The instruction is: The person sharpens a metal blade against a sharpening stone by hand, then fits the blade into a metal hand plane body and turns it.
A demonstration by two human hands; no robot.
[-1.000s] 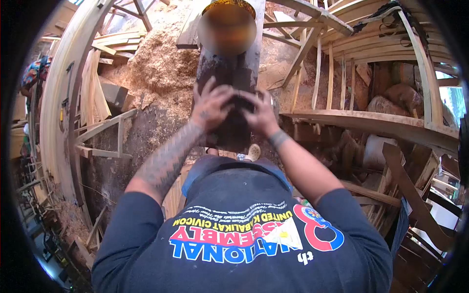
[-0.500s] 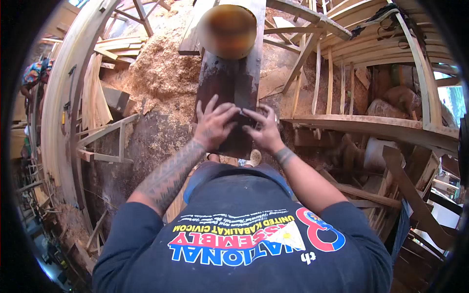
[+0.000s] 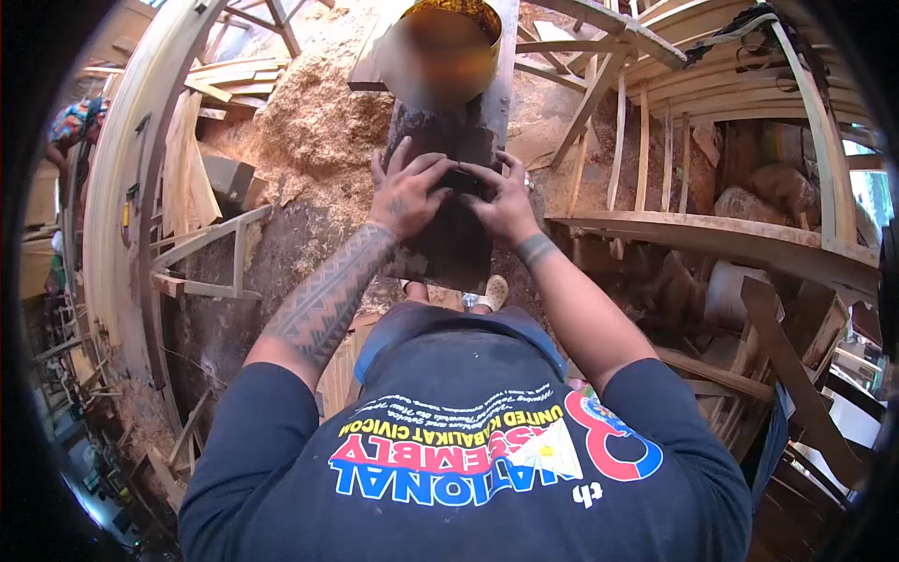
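Over a dark, damp-looking plank (image 3: 440,262), my two hands meet with their fingertips close together. My left hand (image 3: 407,199) has its thumb and index finger bent inward, the other fingers fanned out. My right hand (image 3: 506,201) mirrors it, index fingertip touching the left one's. Whatever lies between the fingertips is dark and too small to make out against the wood. Beyond the hands, a round amber container (image 3: 482,21) with a shiny inner wall stands on the plank; part of it is blurred.
Wood shavings (image 3: 318,122) are heaped left of the plank. A slatted wooden frame (image 3: 674,229) stands at right, and a long pale timber (image 3: 126,234) runs along the left. A small wooden brace (image 3: 239,248) sits nearer. Another person (image 3: 75,126) is at the far left edge.
My hands have shifted forward along the plank, and the right fingers have drawn in against the left ones. The view has moved slightly, bringing the container's inner wall into sight.
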